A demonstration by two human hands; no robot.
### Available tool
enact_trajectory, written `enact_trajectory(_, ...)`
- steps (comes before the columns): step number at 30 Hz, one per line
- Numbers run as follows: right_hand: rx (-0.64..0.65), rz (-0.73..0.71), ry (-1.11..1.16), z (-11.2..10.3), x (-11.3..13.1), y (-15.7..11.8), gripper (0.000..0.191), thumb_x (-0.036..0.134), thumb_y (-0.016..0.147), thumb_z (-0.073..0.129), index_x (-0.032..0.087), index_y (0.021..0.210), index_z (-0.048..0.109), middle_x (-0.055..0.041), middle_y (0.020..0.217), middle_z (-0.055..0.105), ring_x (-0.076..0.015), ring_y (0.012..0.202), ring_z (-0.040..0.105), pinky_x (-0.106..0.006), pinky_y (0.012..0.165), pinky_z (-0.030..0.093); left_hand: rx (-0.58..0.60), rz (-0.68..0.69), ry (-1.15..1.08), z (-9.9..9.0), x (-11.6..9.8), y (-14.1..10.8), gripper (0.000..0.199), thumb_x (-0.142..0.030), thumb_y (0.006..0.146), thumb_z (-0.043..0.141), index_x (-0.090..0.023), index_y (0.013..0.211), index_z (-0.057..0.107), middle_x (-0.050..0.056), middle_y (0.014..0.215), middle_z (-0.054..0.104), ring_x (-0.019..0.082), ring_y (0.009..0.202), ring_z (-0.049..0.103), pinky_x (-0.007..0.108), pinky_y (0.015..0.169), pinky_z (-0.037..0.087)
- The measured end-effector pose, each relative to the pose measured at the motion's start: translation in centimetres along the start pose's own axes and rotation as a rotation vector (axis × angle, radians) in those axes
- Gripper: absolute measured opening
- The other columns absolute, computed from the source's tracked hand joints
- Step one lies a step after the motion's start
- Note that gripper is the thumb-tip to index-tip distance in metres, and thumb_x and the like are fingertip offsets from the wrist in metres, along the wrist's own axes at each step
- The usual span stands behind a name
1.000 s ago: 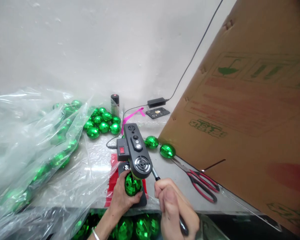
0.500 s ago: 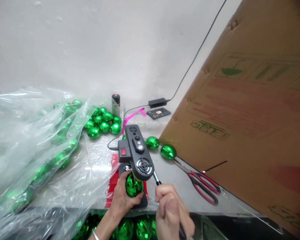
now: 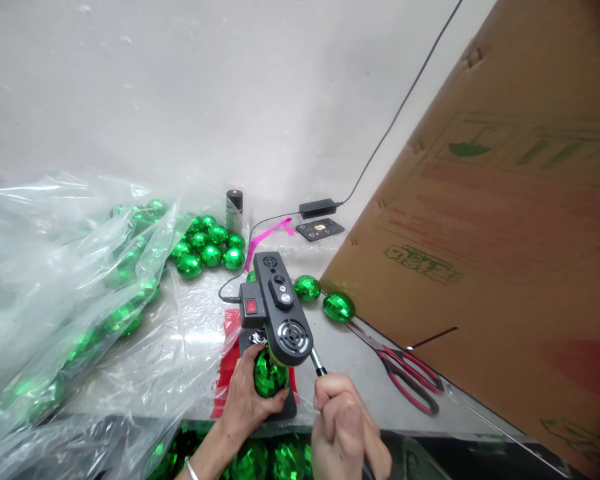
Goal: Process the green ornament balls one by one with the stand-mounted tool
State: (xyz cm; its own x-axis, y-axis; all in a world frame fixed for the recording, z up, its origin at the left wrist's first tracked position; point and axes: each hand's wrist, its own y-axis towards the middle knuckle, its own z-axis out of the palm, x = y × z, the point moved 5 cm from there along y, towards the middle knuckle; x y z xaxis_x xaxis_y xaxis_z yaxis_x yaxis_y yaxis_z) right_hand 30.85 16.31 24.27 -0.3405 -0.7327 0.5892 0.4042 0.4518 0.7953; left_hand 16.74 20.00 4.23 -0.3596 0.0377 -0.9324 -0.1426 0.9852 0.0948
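Note:
In the head view, my left hand (image 3: 247,393) is closed around a shiny green faceted ball (image 3: 270,375), thumb at its near side and fingers at its far left. The ball sits under the near end of a black bench device (image 3: 284,308) with round grilles and a red switch (image 3: 251,306). My right hand (image 3: 349,423) is wrapped in a fist around a dark-handled lever (image 3: 320,365) whose metal rod runs toward the device's near end. Red tape or film (image 3: 227,363) lies about the device's base. The ball's underside is hidden.
More green balls (image 3: 211,255) lie at the back left, some beneath clear plastic sheeting (image 3: 55,287). Red-handled scissors (image 3: 413,383) rest at the right beside a tall cardboard box (image 3: 505,220). A black can (image 3: 235,210), power adapter (image 3: 318,208) and phone-like slab (image 3: 320,229) stand behind.
The whole view has shifted slightly. Both hands keep their holds on the ball and the lever, with no clear movement otherwise.

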Motion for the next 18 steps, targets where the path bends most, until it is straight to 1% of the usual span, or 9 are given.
enact_trajectory(6,-0.016,-0.014,0.011,0.03,-0.10,-0.32,0.059,0.025,0.120,0.052,0.023,0.063,0.037,0.0065,0.053,0.037,-0.0098,0.045,0.046,-0.028,0.044,0.030,0.017,-0.016,-0.006,0.02,0.08,0.09,0.082,-0.039,0.064,0.094,-0.022,0.141,0.072,0.014,0.129,0.086,0.043,0.121,0.081,0.064,0.115,0.064)
enact_trajectory(8,-0.006,-0.016,0.011,-0.02,-0.25,-0.51,0.057,0.023,0.120,0.051,0.023,0.064,0.039,0.0067,0.055,0.039,-0.0096,0.047,0.046,-0.028,0.046,0.031,0.017,-0.018,-0.012,0.02,0.02,0.11,0.082,-0.038,0.064,0.094,-0.022,0.141,0.072,0.014,0.128,0.086,0.043,0.120,0.081,0.064,0.115,0.064)
enact_trajectory(12,0.012,-0.003,0.035,-0.07,-0.51,-0.77,0.056,0.020,0.119,0.049,0.023,0.064,0.040,0.0063,0.056,0.041,-0.0095,0.049,0.046,-0.028,0.047,0.031,0.002,-0.009,-0.030,0.00,-0.18,0.14,0.080,-0.035,0.063,0.093,-0.020,0.139,0.072,0.016,0.128,0.085,0.044,0.121,0.081,0.064,0.115,0.064)
enact_trajectory(15,-0.008,0.009,0.058,-0.07,-0.47,-0.67,0.057,0.021,0.119,0.050,0.022,0.063,0.038,0.0063,0.056,0.038,-0.0091,0.049,0.045,-0.027,0.047,0.031,0.010,-0.005,-0.042,0.05,-0.20,0.17,0.080,-0.035,0.064,0.093,-0.019,0.139,0.072,0.017,0.130,0.084,0.045,0.123,0.080,0.066,0.116,0.063)
enact_trajectory(18,-0.001,0.013,0.067,0.03,-0.43,-0.53,0.058,0.023,0.119,0.051,0.022,0.062,0.038,0.0063,0.055,0.037,-0.0091,0.049,0.045,-0.028,0.047,0.031,0.016,-0.012,-0.041,0.08,-0.10,0.21,0.082,-0.036,0.064,0.093,-0.018,0.141,0.071,0.018,0.130,0.084,0.045,0.123,0.081,0.066,0.117,0.063)
